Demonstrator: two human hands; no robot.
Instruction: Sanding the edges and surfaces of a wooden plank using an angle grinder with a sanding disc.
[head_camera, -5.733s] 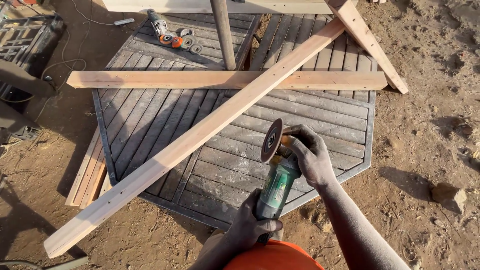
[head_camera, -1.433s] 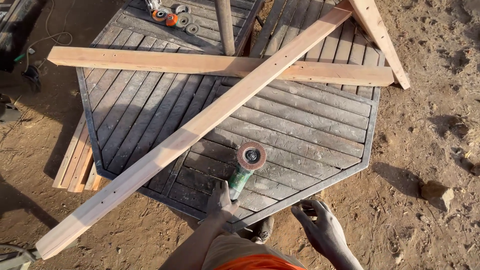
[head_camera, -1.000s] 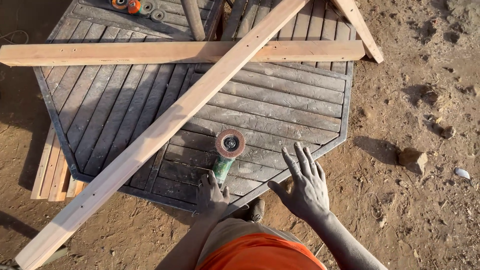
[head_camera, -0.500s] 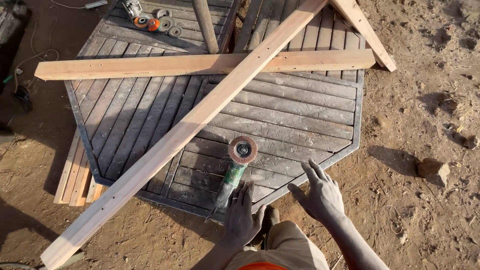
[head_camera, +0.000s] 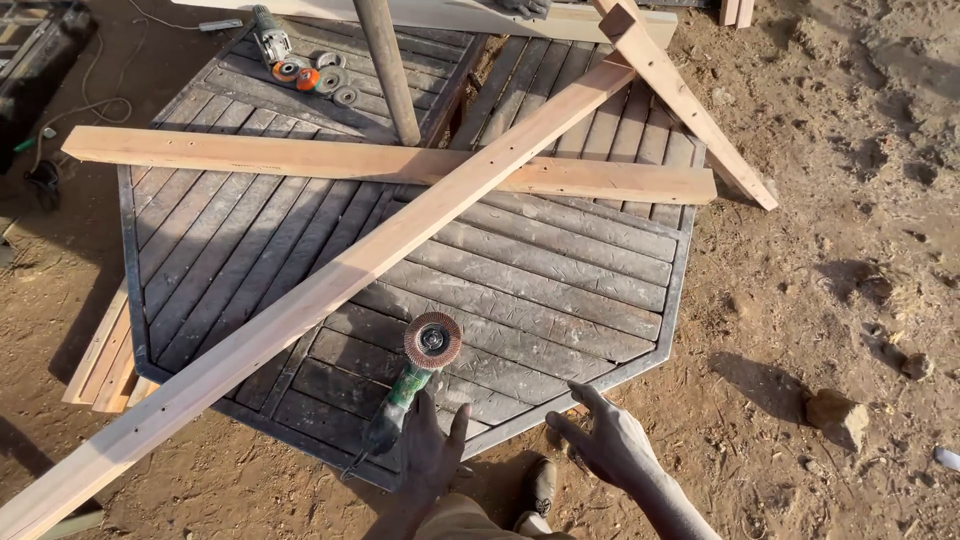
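Evidently the green-bodied angle grinder with its round brown flap disc (head_camera: 418, 372) lies disc-up on the grey slatted hexagonal wooden tabletop (head_camera: 560, 300), near its closest edge and just beside the long pale timber beam (head_camera: 330, 290) laid diagonally across it. Judged rigid, moderately heavy and nose-weighted at the disc; the abrasive face is no place for fingers, so the slim green body behind the head looks the best grip. Left hand (head_camera: 432, 455) rests loosely on the grinder's rear end, fingers extended and not clamped; right hand (head_camera: 610, 445) hovers spread and empty beyond the tabletop edge over the sandy ground (head_camera: 820, 250).
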